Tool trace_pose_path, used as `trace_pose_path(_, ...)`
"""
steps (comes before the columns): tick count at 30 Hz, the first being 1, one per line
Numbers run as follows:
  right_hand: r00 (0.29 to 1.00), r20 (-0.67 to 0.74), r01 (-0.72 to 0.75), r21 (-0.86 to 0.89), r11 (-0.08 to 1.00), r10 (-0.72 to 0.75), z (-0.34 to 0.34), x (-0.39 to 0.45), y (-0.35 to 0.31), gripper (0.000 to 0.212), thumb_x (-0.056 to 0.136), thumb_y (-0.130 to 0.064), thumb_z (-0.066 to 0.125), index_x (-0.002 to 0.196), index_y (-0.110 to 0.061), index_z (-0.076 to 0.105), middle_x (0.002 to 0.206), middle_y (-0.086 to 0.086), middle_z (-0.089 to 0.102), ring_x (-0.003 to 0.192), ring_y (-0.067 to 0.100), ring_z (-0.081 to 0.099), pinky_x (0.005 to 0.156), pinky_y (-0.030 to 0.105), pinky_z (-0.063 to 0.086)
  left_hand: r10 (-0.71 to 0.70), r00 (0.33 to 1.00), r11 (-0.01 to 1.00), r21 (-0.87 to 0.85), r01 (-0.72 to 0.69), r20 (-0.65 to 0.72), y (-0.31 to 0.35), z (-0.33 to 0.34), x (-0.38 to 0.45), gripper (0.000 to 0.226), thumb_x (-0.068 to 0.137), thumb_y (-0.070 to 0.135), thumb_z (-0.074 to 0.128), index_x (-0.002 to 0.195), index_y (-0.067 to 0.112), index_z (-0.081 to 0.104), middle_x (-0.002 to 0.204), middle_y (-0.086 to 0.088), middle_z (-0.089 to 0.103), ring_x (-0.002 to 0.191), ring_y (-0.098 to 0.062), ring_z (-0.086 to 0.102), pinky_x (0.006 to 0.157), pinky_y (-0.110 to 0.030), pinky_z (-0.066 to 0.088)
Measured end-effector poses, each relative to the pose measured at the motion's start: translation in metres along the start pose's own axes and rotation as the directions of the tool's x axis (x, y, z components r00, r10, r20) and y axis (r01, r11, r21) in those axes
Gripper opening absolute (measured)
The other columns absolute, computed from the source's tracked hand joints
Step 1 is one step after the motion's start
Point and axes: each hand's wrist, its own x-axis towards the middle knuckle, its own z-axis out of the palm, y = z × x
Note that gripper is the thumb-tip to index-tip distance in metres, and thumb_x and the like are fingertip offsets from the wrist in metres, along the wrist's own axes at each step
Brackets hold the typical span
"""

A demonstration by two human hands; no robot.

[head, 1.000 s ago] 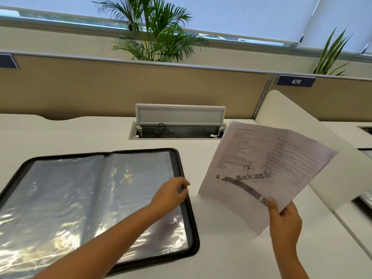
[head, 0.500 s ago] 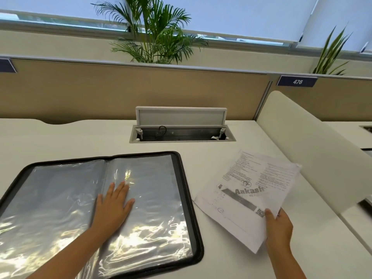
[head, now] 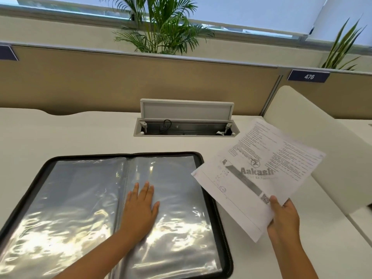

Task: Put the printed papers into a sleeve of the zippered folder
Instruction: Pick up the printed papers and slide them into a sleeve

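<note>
I see a white bench (head: 84,135). The open zippered folder (head: 219,218) lies flat on it. A cable box (head: 186,128) sits recessed behind, lid raised.

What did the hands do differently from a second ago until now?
The left hand left the zippered folder's right edge and now presses flat on the right-hand sleeve near the spine. The right hand dipped the printed papers toward the desk, then raised them again. The folder stayed open; the papers stayed held.

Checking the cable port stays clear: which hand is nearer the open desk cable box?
Left. The left hand lies flat on the folder, in front of the cable box; the right hand grips the printed papers nearer the person, off right.
</note>
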Motion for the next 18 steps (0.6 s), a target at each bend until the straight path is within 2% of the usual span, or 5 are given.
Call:
trace_pose_path(2, 1.0, 0.012, -0.006, 0.005, 1.0, 0.006, 0.004, 0.0, 0.004, 0.028, 0.095, -0.005, 0.047, 0.12, -0.014, 0.054, 0.104, 0.002, 0.063, 0.086, 0.015, 0.062, 0.064, 0.022, 0.057, 0.039, 0.999, 0.997, 0.06, -0.038, -0.009, 0.008, -0.002, -0.001, 0.06, 0.092, 0.049, 0.026, 0.138, 0.012, 0.037, 0.148, -0.01, 0.034, 0.138, -0.033, 0.024, 0.111, -0.043, 0.024)
trace_pose_path(5, 0.999, 0.021, -0.024, 0.012, 1.0, 0.024, 0.009, 0.002, 0.007, 0.023, 0.095, -0.005, 0.047, 0.114, -0.015, 0.056, 0.103, 0.001, 0.064, 0.083, 0.012, 0.063, 0.065, 0.022, 0.057, 0.175, 0.97, 0.976, 0.158, -0.149, -0.171, 0.011, -0.015, 0.008, 0.028, 0.085, 0.034, 0.051, 0.101, 0.015, 0.064, 0.099, -0.007, 0.066, 0.089, -0.031, 0.06, 0.073, -0.041, 0.048)
trace_pose_path(7, 0.998, 0.032, -0.058, 0.021, 0.998, 0.057, 0.014, 0.004, 0.008, 0.016, 0.095, -0.006, 0.047, 0.099, -0.018, 0.058, 0.098, 0.0, 0.064, 0.076, 0.009, 0.065, 0.063, 0.024, 0.058, 0.165, 0.97, 0.98, 0.137, -0.142, -0.176, 0.009, -0.025, 0.025, 0.019, 0.085, 0.024, 0.058, 0.101, 0.015, 0.063, 0.101, -0.007, 0.064, 0.09, -0.03, 0.059, 0.073, -0.04, 0.044)
trace_pose_path(12, 0.992, 0.042, -0.124, 0.049, 0.991, 0.122, 0.04, 0.016, 0.009, 0.019, 0.096, -0.007, 0.047, 0.087, -0.022, 0.054, 0.095, 0.001, 0.063, 0.081, 0.015, 0.061, 0.067, 0.03, 0.058, 0.113, 0.994, 0.985, 0.129, -0.111, -0.006, -0.004, -0.031, 0.078, 0.049, 0.095, 0.034, 0.04, 0.141, 0.02, 0.029, 0.153, 0.004, 0.023, 0.14, -0.021, 0.018, 0.112, -0.045, 0.014)
trace_pose_path(18, 0.986, 0.091, -0.151, 0.099, 0.984, 0.142, 0.078, 0.037, 0.011, 0.017, 0.095, -0.005, 0.047, 0.093, -0.019, 0.054, 0.096, 0.004, 0.06, 0.083, 0.018, 0.059, 0.081, 0.041, 0.051, 0.155, 0.97, 0.98, 0.098, -0.176, 0.19, -0.007, -0.013, 0.1, 0.067, 0.09, 0.056, 0.034, 0.146, 0.026, 0.011, 0.157, 0.007, 0.006, 0.143, -0.021, 0.001, 0.113, -0.052, 0.006)
